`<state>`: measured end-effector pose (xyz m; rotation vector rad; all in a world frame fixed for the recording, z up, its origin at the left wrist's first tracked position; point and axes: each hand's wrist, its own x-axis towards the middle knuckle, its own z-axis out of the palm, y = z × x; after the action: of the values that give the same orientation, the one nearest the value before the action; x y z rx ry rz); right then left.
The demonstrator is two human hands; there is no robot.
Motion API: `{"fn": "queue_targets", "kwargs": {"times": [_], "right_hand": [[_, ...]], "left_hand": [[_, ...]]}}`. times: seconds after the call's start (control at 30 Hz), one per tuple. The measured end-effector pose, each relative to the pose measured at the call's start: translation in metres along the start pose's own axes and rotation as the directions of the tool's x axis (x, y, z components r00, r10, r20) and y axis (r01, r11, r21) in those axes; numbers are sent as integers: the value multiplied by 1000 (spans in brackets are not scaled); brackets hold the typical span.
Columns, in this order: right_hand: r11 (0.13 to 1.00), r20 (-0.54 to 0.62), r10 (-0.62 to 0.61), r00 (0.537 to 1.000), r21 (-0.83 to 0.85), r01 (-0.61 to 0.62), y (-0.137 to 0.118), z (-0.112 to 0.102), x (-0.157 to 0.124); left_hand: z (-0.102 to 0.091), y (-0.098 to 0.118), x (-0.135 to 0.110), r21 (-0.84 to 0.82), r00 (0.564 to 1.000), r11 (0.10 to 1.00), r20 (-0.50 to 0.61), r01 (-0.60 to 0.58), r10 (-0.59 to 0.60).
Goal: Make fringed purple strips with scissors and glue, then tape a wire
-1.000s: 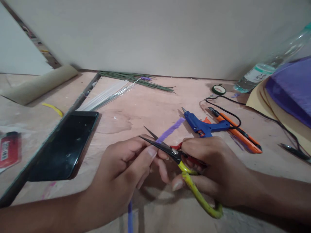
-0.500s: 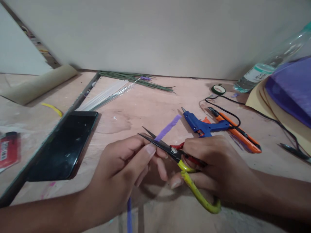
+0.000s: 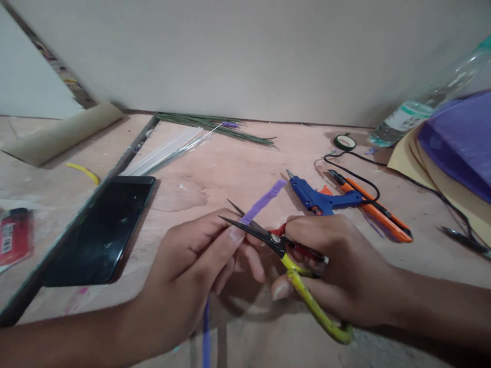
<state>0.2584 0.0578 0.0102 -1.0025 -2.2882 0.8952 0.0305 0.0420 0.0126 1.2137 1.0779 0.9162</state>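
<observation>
My left hand (image 3: 192,271) pinches a purple pipe cleaner (image 3: 263,203) between thumb and fingers. Its fuzzy end sticks out past my fingertips toward the glue gun, and its other end runs down below my wrist. My right hand (image 3: 337,266) grips scissors (image 3: 284,250) with red and yellow-green handles. The dark blades are parted around the pipe cleaner just beyond my left fingertips.
A black phone (image 3: 102,227) lies at the left, a red lighter (image 3: 13,237) beyond it. A blue glue gun (image 3: 320,197), an orange cutter (image 3: 378,212), a green tape roll (image 3: 344,141), green stems (image 3: 215,125), clear sticks (image 3: 169,148), a bottle (image 3: 418,110) and purple paper (image 3: 460,138) surround the hands.
The purple pipe cleaner's free end has shifted slightly left and up. The scissors stay parted around it, and both hands have barely moved.
</observation>
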Motion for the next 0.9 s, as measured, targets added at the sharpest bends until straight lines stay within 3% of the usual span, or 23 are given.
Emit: {"fn": "queue_targets", "kwargs": {"times": [0.53,0.9], "right_hand": [[999,2,45,999,-19,-45,-2,-2,2],[998,-20,1,1000,-58,-2,4,-1,-1]], "left_hand": [[-4,-4,-2,4,996,997,38,77,-78],[-2,-1,1,-64,995,993,18,99,-98]]}}
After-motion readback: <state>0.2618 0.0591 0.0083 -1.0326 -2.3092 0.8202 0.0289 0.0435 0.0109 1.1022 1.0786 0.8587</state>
